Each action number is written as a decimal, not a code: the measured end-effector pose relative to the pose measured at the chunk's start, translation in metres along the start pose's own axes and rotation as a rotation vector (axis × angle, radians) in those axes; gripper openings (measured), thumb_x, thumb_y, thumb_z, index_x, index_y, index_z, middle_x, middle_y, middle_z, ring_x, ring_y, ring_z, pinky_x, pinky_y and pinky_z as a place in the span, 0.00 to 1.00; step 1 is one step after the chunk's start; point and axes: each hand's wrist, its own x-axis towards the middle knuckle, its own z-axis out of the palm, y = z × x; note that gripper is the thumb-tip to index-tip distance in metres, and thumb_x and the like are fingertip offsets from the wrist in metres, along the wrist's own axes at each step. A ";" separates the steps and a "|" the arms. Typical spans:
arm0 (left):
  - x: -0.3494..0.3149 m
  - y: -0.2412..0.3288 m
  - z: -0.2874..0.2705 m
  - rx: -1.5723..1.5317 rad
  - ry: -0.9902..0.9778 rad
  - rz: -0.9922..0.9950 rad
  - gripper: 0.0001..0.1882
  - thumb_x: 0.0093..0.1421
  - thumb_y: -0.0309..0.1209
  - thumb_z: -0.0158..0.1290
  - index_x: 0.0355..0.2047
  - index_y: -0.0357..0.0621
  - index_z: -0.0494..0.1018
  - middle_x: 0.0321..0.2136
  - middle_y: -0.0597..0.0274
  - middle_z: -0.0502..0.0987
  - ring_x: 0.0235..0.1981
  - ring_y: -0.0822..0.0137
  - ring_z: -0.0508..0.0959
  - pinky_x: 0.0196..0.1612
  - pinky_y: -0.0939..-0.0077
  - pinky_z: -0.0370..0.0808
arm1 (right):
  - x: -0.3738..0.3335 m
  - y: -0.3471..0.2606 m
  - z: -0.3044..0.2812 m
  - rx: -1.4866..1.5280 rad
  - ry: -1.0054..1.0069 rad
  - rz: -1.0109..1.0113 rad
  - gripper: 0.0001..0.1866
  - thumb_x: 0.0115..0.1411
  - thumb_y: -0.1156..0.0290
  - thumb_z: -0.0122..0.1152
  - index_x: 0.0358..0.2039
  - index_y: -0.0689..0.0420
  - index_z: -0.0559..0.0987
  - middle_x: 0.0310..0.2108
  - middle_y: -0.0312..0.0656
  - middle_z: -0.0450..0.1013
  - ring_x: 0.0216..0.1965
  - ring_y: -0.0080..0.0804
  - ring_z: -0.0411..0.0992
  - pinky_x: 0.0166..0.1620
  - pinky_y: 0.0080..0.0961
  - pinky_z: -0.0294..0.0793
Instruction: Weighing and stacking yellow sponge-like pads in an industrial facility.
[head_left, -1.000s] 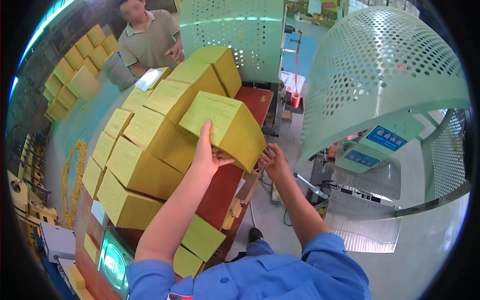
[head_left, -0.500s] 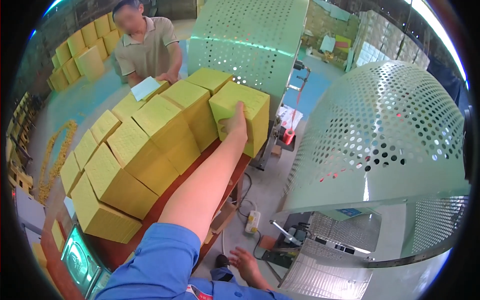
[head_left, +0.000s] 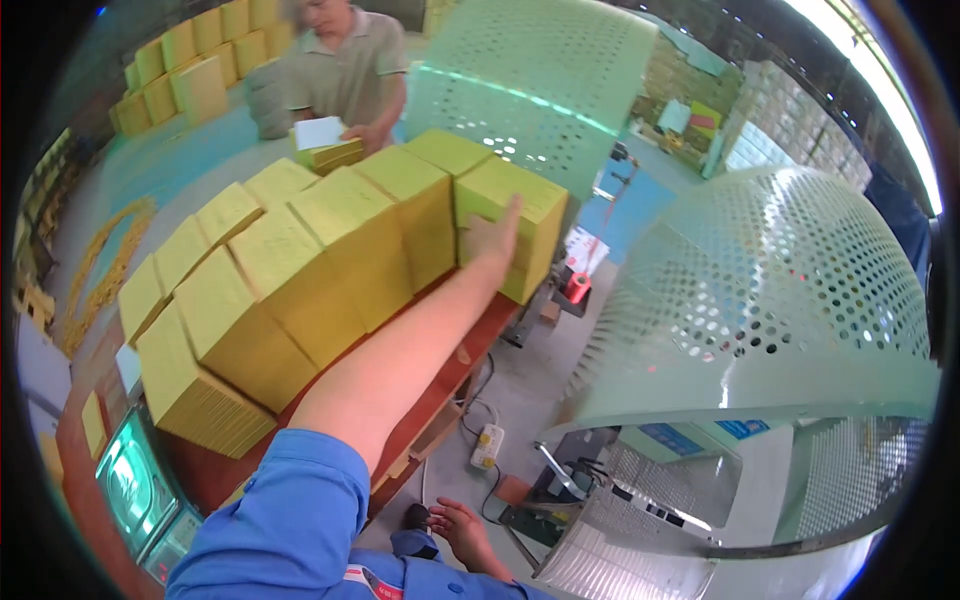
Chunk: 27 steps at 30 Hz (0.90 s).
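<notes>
At the far end of the reddish-brown wooden-looking tabletop (head_left: 478, 333), by its right edge, sits the yellow box-shaped stack (head_left: 540, 237) I'm on, just beside a row of matching yellow blocks (head_left: 340, 245). I've got the bare left hand (head_left: 492, 238) up against its near side, fingers spread, one digit running up onto the top. Can't tell from my feed how hard they press, tbh. The bare right hand (head_left: 464, 535) is well apart, out past the tabletop's right edge, fingers loosely fanned and slightly curled.

Looks bright near a white lamp (head_left: 890, 100) at top right, a bit blurry, with bent, black edges.
</notes>
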 end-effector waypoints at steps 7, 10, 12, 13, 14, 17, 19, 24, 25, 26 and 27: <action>-0.150 0.005 -0.187 0.296 -0.974 0.382 0.32 0.58 0.44 0.56 0.57 0.37 0.64 0.49 0.47 0.73 0.51 0.61 0.73 0.54 0.66 0.70 | -0.027 0.000 0.052 -0.348 -0.504 0.302 0.16 0.67 0.70 0.50 0.51 0.65 0.74 0.43 0.47 0.76 0.45 0.37 0.75 0.51 0.30 0.73; -0.218 0.000 -0.313 0.451 -1.146 0.204 0.36 0.60 0.48 0.55 0.62 0.38 0.62 0.57 0.47 0.70 0.56 0.59 0.72 0.57 0.67 0.69 | -0.061 0.009 0.093 -0.692 -0.652 0.461 0.16 0.69 0.70 0.48 0.53 0.64 0.73 0.46 0.46 0.75 0.49 0.35 0.73 0.55 0.30 0.71; -0.269 -0.014 -0.399 0.429 -0.963 0.175 0.36 0.60 0.51 0.55 0.59 0.37 0.65 0.53 0.48 0.74 0.54 0.57 0.74 0.56 0.66 0.70 | -0.073 0.033 0.126 -0.913 -0.796 0.528 0.16 0.69 0.70 0.48 0.53 0.64 0.73 0.46 0.46 0.75 0.49 0.34 0.73 0.55 0.29 0.71; -0.297 -0.025 -0.444 0.443 -0.861 0.139 0.35 0.60 0.50 0.55 0.59 0.37 0.67 0.52 0.49 0.75 0.54 0.59 0.74 0.56 0.67 0.70 | -0.078 0.049 0.140 -1.007 -0.871 0.559 0.16 0.69 0.70 0.48 0.53 0.64 0.73 0.46 0.46 0.75 0.49 0.34 0.73 0.55 0.29 0.70; -0.330 -0.034 -0.485 0.461 -0.780 0.117 0.33 0.60 0.49 0.55 0.58 0.36 0.68 0.52 0.51 0.76 0.54 0.60 0.74 0.55 0.67 0.70 | -0.086 0.069 0.152 -1.095 -0.953 0.581 0.16 0.69 0.70 0.48 0.53 0.64 0.73 0.46 0.46 0.75 0.49 0.34 0.73 0.55 0.29 0.70; -0.451 -0.077 -0.595 0.379 -0.432 -0.048 0.28 0.63 0.44 0.55 0.56 0.36 0.69 0.52 0.54 0.76 0.54 0.63 0.74 0.56 0.70 0.70 | -0.104 0.137 0.180 -1.316 -1.211 0.573 0.16 0.69 0.70 0.48 0.53 0.63 0.73 0.46 0.45 0.75 0.49 0.33 0.73 0.55 0.28 0.70; -0.538 -0.105 -0.652 0.310 -0.236 -0.145 0.27 0.64 0.42 0.55 0.57 0.37 0.69 0.53 0.54 0.75 0.55 0.64 0.74 0.57 0.71 0.69 | -0.122 0.187 0.195 -1.424 -1.383 0.539 0.16 0.69 0.70 0.49 0.53 0.63 0.73 0.46 0.45 0.75 0.49 0.33 0.73 0.55 0.28 0.70; -0.734 -0.166 -0.721 0.396 0.281 -0.416 0.28 0.64 0.41 0.54 0.59 0.38 0.66 0.55 0.51 0.73 0.56 0.62 0.73 0.57 0.68 0.71 | -0.175 0.311 0.216 -1.364 -1.281 0.933 0.17 0.69 0.70 0.50 0.55 0.63 0.72 0.47 0.44 0.75 0.48 0.31 0.72 0.54 0.25 0.70; -0.765 -0.174 -0.734 0.264 0.399 -0.474 0.28 0.64 0.41 0.54 0.59 0.38 0.66 0.55 0.51 0.73 0.55 0.62 0.74 0.56 0.68 0.72 | -0.184 0.335 0.222 -1.313 -1.369 0.975 0.18 0.68 0.70 0.50 0.56 0.63 0.71 0.47 0.44 0.74 0.48 0.30 0.72 0.53 0.26 0.71; -0.790 -0.182 -0.748 0.125 0.505 -0.504 0.29 0.64 0.42 0.54 0.59 0.38 0.66 0.54 0.52 0.74 0.54 0.61 0.75 0.55 0.67 0.73 | -0.193 0.354 0.224 -1.356 -1.342 0.990 0.18 0.68 0.70 0.50 0.56 0.63 0.71 0.47 0.44 0.74 0.48 0.30 0.72 0.53 0.26 0.71; -0.812 -0.188 -0.764 0.130 0.525 -0.514 0.29 0.64 0.42 0.54 0.59 0.38 0.66 0.54 0.52 0.74 0.54 0.61 0.75 0.55 0.67 0.73 | -0.201 0.373 0.228 -1.296 -1.366 1.044 0.18 0.68 0.70 0.51 0.56 0.63 0.71 0.47 0.45 0.74 0.49 0.32 0.73 0.53 0.28 0.72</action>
